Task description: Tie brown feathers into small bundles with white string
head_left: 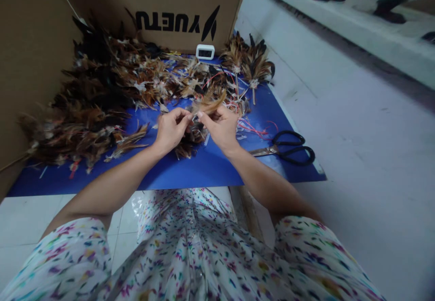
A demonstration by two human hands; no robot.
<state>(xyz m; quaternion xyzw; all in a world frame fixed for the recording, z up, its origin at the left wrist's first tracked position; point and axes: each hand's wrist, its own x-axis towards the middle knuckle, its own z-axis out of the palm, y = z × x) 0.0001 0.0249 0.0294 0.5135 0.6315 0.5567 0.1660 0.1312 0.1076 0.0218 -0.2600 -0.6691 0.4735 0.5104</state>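
My two hands meet over the middle of the blue board. A small bunch of brown feathers point(213, 105) lies across my right hand point(222, 126), whose thumb and fingers pinch its pale base. My left hand point(172, 128) is closed in a pinch at the same base, fingertips almost touching those of the right. Exactly what sits between the left fingertips is too small to make out. Below the hands, darker feathers point(185, 150) rest on the board. Scissors with black handles point(288, 148) lie beside my right forearm, blades pointing toward it.
Heaps of brown and black feathers point(91, 97) cover the left and back of the blue board point(217, 169). Pink and white strings point(253, 127) lie right of my hands. A small white digital clock point(205, 52) stands before a cardboard box point(176, 2). Tied feather bunches point(253, 65) lie back right.
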